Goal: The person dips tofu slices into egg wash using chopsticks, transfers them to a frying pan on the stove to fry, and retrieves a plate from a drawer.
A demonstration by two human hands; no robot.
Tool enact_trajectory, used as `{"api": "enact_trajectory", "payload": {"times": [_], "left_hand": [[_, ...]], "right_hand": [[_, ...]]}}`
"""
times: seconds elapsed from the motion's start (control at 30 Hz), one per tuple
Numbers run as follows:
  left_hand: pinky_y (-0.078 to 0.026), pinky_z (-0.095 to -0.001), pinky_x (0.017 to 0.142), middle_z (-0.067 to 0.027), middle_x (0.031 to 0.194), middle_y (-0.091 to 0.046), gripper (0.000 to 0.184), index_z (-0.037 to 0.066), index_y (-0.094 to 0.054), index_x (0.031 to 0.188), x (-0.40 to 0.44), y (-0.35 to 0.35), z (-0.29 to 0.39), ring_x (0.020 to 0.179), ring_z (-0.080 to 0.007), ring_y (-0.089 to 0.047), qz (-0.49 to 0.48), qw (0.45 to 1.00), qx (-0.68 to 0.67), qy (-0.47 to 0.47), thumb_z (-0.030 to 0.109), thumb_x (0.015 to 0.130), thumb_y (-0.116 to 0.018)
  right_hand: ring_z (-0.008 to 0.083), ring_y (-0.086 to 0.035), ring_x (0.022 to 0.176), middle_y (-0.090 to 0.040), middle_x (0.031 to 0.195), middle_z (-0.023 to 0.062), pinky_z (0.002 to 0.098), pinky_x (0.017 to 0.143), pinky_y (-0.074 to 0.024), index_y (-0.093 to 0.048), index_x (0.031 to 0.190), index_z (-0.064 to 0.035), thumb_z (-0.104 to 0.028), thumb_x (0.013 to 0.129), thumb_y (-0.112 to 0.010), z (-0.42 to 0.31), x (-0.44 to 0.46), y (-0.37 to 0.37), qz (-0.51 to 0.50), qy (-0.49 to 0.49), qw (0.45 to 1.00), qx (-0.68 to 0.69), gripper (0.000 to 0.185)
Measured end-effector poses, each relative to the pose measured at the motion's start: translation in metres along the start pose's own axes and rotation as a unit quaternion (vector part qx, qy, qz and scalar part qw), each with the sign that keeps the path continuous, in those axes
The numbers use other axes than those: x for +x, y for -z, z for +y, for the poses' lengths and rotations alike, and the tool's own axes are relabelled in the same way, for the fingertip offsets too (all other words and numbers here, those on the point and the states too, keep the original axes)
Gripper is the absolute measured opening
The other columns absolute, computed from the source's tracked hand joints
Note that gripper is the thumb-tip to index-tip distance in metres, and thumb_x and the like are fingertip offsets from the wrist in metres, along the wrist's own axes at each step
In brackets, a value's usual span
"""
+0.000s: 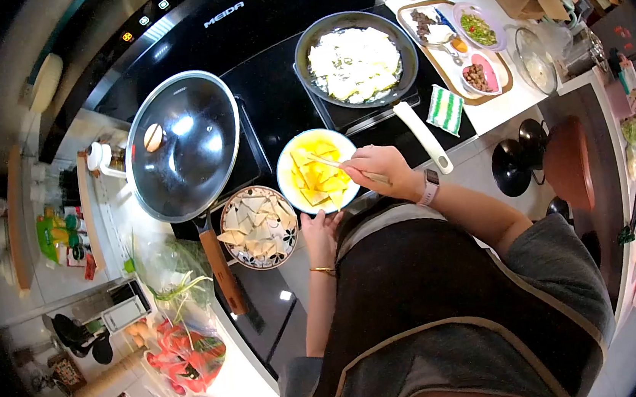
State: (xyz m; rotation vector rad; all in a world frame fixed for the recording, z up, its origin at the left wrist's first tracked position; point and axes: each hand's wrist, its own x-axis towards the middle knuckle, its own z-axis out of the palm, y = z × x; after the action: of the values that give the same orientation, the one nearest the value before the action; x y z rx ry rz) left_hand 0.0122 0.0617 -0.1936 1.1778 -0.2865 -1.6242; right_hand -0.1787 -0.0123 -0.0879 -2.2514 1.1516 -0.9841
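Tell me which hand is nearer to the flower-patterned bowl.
Left. The left hand is just to the right of the flower-patterned bowl, at the white bowl's near edge; the right hand is farther right, holding chopsticks over the white bowl.

Looks bright over the middle, washed nearly white at the front edge of the worktop (487,111) and inside the frying pan (409,56). Glints in spots off the glass lid (177,170), streaks along the range hood (188,39). Curves, softens and falls to black toward the margins.
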Motion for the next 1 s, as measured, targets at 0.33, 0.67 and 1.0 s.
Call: {"api": "enact_trajectory", "payload": {"times": [0.33,0.67,1.0], "left_hand": [[-0.052,-0.0309,0.08,-0.0181,0.107,-0.059,0.032,-0.002,-0.041,0.119,-0.033,0.029,0.004,0.102,-0.0241,-0.06,-0.035,0.981,0.138,0.13,0.019,0.095,-0.046],[-0.043,-0.0298,0.086,-0.0079,0.109,-0.062,0.039,0.002,-0.059,0.108,-0.074,0.092,-0.036,0.102,-0.0149,-0.054,-0.04,0.92,0.323,0.217,0.036,0.094,-0.045],[-0.053,-0.0283,0.07,-0.0139,0.086,-0.066,0.023,-0.002,-0.058,0.099,-0.036,0.058,-0.002,0.078,-0.0187,-0.065,0.035,0.96,0.27,0.071,0.015,0.09,-0.047]], "right_hand": [[0.0178,-0.057,0.056,-0.062,0.066,0.0106,0.028,0.05,-0.0414,-0.067,0.081,-0.0004,-0.017,0.088,-0.059,0.025,0.009,0.126,0.165,-0.198,0.966,0.022,0.02],[0.0225,-0.062,0.055,-0.063,0.063,0.0133,0.0318,0.054,-0.0463,-0.07,0.078,-0.0053,-0.026,0.084,-0.058,0.103,0.058,0.108,0.17,-0.214,0.961,0.031,0.025],[0.0247,-0.062,0.055,-0.063,0.063,0.0149,0.032,0.052,-0.046,-0.064,0.072,0.0021,-0.024,0.086,-0.057,0.098,0.061,0.138,0.187,-0.21,0.958,-0.048,0.031]]}}
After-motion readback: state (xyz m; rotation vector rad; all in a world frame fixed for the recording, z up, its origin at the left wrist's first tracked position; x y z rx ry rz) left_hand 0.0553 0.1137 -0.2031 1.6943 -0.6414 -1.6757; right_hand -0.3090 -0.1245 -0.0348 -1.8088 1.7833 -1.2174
